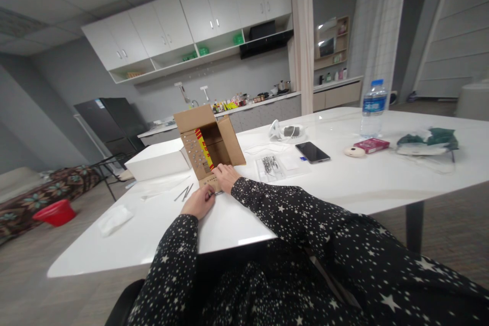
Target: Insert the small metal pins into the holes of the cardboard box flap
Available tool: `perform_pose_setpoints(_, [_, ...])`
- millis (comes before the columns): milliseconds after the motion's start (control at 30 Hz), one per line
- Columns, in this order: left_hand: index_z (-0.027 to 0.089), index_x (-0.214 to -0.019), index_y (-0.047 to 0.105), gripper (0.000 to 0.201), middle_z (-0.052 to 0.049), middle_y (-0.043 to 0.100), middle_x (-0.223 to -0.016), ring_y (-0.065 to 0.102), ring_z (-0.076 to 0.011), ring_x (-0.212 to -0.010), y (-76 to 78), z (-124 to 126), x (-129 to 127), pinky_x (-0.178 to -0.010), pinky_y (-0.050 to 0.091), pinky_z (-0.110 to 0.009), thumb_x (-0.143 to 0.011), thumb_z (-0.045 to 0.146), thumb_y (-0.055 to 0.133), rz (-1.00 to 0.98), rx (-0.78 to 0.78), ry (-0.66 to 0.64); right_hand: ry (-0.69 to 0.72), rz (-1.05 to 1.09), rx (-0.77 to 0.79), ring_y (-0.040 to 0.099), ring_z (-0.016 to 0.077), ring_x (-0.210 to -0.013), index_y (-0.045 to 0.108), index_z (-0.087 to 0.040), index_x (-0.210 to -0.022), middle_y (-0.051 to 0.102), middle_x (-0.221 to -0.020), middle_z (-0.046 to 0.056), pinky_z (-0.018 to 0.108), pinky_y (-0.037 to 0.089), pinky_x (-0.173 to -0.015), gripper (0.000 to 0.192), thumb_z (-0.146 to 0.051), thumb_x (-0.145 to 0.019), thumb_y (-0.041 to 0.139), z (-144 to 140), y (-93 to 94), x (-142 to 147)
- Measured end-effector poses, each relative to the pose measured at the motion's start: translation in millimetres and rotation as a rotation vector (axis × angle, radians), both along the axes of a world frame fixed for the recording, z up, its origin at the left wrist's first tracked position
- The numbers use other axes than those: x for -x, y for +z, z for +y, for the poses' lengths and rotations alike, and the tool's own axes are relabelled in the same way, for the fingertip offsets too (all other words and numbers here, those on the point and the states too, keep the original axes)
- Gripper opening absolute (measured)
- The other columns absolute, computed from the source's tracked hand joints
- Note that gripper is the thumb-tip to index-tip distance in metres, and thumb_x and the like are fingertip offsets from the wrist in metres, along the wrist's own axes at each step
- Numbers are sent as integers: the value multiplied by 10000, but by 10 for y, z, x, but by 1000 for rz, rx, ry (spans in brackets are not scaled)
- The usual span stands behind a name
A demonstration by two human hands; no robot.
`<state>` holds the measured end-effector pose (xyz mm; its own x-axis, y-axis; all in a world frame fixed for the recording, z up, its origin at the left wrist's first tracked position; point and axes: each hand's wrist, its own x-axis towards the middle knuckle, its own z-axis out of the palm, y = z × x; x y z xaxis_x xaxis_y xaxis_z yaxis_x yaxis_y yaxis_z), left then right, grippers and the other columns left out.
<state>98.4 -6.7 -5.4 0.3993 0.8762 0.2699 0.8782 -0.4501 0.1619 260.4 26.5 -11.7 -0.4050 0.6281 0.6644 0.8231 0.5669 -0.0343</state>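
Note:
An opened cardboard box (221,148) stands tilted on the white table in front of me, its mouth facing my way and its flaps spread. Its left side carries a yellow and red strip (204,148) and several small shiny dots. My right hand (228,177) is closed at the lower edge of the box, gripping the cardboard. Just below and left, my left hand (199,202) rests on the tabletop with curled fingers by the lower flap (210,181), which has a row of small holes. A thin metal piece shows by its fingertips; what those fingers hold is hidden.
Thin metal rods (187,192) lie left of the box, before a white box (157,160). To the right are a clear case of small metal parts (270,165), a phone (312,152), a pink pack (372,145) and a water bottle (373,107). Crumpled white tissue (114,220) lies front left.

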Motion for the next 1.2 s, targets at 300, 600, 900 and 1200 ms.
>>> perform_pose_setpoints(300, [220, -841, 534, 144, 12, 543, -654, 509, -144, -627, -7, -2, -8, -614, 368, -254, -758, 289, 440, 2, -4, 20, 65, 193, 99, 476, 196, -931, 526, -134, -1042, 531, -1025, 100, 317, 375, -811, 297, -60, -761, 469, 97, -90, -20])
perform_pose_setpoints(600, [219, -851, 530, 151, 17, 522, -642, 493, -140, -609, -3, -8, -16, -599, 358, -251, -752, 293, 442, -8, 10, 26, 77, 277, 133, 476, 207, -953, 575, -171, -987, 639, -995, 49, 346, 334, -807, 217, -132, -800, 472, 84, -91, -47])
perform_pose_setpoints(900, [218, -848, 534, 146, 17, 525, -639, 504, -138, -610, 4, -22, -16, -597, 366, -247, -751, 286, 448, -9, 6, 26, 31, 341, 159, 508, 209, -924, 616, -187, -944, 665, -975, 36, 346, 356, -783, 200, -156, -808, 472, 112, -98, -57])
perform_pose_setpoints(1200, [226, -861, 528, 159, 25, 516, -620, 496, -140, -601, -15, 0, 6, -585, 355, -246, -751, 303, 442, -14, 6, 14, 24, 484, 224, 575, 178, -853, 656, -185, -945, 685, -920, 32, 297, 401, -808, 220, -157, -798, 495, 147, -112, -33])
